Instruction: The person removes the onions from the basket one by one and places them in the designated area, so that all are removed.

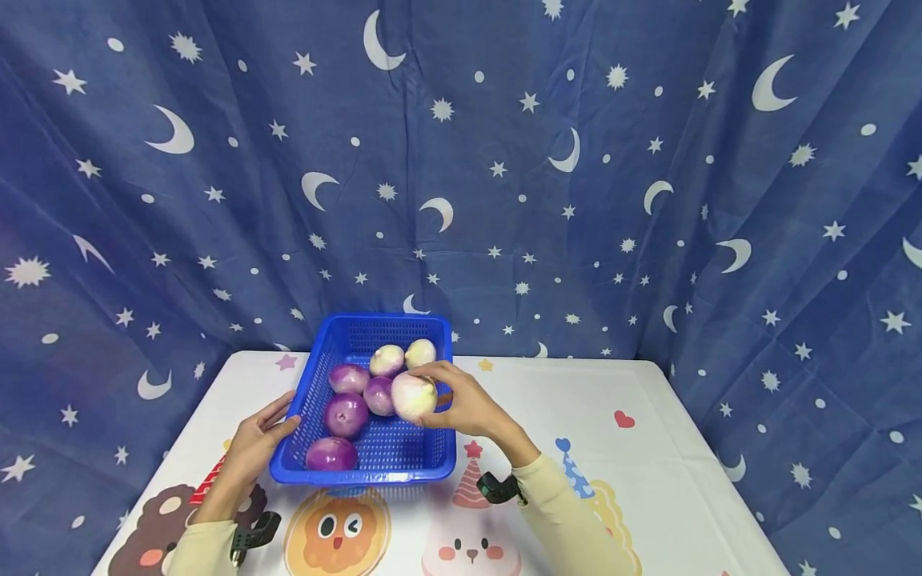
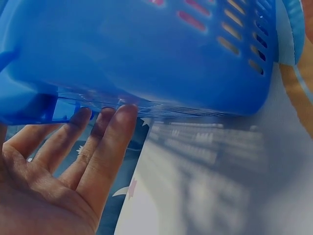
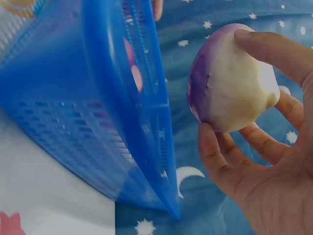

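Note:
In the head view, my right hand (image 1: 461, 398) holds a purple-and-white turnip (image 1: 414, 398) above the right side of a blue plastic basket (image 1: 396, 478). The right wrist view shows the thumb on one side of this turnip (image 3: 232, 81) and the fingertips on the other, beyond the basket's rim. Several more turnips lie inside, among them a purple one (image 1: 346, 415) at the left and a paler one (image 1: 386, 361) toward the back. My left hand (image 1: 252, 444) is at the basket's left rim, its fingers (image 2: 110, 152) fairly straight against the outer wall in the left wrist view.
The basket stands on a white table cover (image 1: 576, 400) printed with cartoon animals and party hats. A dark blue curtain (image 1: 504, 160) with moons and stars hangs right behind the table and along both sides.

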Action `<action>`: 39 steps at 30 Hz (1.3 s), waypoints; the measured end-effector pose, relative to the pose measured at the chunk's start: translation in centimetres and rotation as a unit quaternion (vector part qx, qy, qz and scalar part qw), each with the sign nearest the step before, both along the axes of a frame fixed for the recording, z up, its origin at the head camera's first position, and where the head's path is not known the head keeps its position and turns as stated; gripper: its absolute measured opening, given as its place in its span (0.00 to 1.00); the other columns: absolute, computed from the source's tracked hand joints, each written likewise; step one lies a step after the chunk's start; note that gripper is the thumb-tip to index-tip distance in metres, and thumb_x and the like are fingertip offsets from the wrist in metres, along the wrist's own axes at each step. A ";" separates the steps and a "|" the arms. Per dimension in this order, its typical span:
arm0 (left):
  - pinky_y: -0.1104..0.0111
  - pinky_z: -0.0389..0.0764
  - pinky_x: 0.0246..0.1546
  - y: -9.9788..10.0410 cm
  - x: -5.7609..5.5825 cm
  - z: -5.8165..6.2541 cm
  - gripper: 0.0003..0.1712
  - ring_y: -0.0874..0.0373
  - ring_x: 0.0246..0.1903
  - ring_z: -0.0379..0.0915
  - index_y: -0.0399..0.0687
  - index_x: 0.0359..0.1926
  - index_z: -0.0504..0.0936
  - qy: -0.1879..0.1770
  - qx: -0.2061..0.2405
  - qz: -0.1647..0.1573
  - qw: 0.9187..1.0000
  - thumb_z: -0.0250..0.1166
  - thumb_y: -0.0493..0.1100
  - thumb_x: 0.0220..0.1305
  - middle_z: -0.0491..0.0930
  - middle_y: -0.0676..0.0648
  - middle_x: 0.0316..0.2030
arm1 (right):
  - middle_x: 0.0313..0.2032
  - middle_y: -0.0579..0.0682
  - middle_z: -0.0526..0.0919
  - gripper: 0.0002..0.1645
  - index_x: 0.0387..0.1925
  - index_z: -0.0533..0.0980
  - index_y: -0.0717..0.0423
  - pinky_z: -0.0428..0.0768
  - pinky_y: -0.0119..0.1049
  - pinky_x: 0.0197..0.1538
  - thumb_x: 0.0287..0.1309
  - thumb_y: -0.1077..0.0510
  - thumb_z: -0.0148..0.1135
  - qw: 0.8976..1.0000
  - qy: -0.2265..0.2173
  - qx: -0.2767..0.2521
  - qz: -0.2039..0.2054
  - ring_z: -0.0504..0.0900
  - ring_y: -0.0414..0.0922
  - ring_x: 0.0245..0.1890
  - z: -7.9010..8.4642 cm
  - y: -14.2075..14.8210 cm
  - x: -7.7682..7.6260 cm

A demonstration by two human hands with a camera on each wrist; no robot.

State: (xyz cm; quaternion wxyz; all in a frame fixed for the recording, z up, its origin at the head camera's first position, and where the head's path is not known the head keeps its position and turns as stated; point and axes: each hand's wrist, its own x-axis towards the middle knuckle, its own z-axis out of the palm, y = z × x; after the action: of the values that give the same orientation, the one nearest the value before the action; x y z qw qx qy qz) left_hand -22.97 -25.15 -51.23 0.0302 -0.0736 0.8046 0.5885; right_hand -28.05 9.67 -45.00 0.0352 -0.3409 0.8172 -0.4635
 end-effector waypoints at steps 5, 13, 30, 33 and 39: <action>0.77 0.82 0.46 0.0 0.0 0.1 0.37 0.43 0.62 0.74 0.52 0.76 0.56 0.003 -0.004 -0.004 1.000 0.57 0.50 0.72 0.63 0.37 0.71 | 0.58 0.46 0.75 0.42 0.63 0.73 0.41 0.84 0.31 0.48 0.45 0.60 0.78 1.000 0.001 -0.009 -0.025 0.75 0.44 0.57 0.4 1.6 -0.3; 0.70 0.82 0.51 0.0 0.0 0.0 0.37 0.41 0.64 0.72 0.53 0.77 0.55 -0.005 -0.016 -0.002 1.000 0.56 0.51 0.72 0.62 0.37 0.72 | 0.60 0.47 0.74 0.41 0.62 0.74 0.42 0.84 0.38 0.50 0.45 0.61 0.78 0.998 -0.012 -0.031 -0.058 0.76 0.47 0.58 0.1 3.9 -0.7; 0.63 0.81 0.55 0.0 0.1 0.0 0.37 0.39 0.65 0.70 0.52 0.77 0.55 -0.003 -0.025 -0.001 1.000 0.57 0.52 0.72 0.62 0.36 0.72 | 0.59 0.53 0.76 0.41 0.63 0.74 0.47 0.84 0.48 0.51 0.43 0.59 0.79 0.988 -0.013 -0.044 -0.146 0.76 0.54 0.57 -1.8 8.3 -2.0; 0.62 0.81 0.56 0.0 0.0 0.0 0.37 0.39 0.65 0.70 0.51 0.77 0.55 -0.002 -0.025 -0.002 1.000 0.57 0.52 0.72 0.61 0.36 0.72 | 0.59 0.55 0.76 0.41 0.63 0.74 0.48 0.83 0.49 0.53 0.44 0.59 0.79 0.984 -0.033 -0.054 -0.165 0.75 0.55 0.57 -2.5 8.9 -2.6; 0.61 0.81 0.55 -0.1 0.1 0.0 0.37 0.38 0.64 0.71 0.51 0.76 0.55 0.000 -0.021 -0.005 1.000 0.56 0.51 0.73 0.62 0.35 0.72 | 0.61 0.53 0.74 0.41 0.64 0.73 0.47 0.82 0.43 0.55 0.45 0.60 0.77 0.974 -0.074 -0.071 -0.203 0.75 0.53 0.59 -3.8 9.6 -3.6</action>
State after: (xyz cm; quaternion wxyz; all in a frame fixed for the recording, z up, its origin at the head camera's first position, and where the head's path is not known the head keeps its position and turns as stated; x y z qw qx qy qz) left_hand -22.85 -25.21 -51.27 0.0315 -0.0706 0.8169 0.5716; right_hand -31.67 19.24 -48.81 -0.0229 -0.1343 0.8295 -0.5416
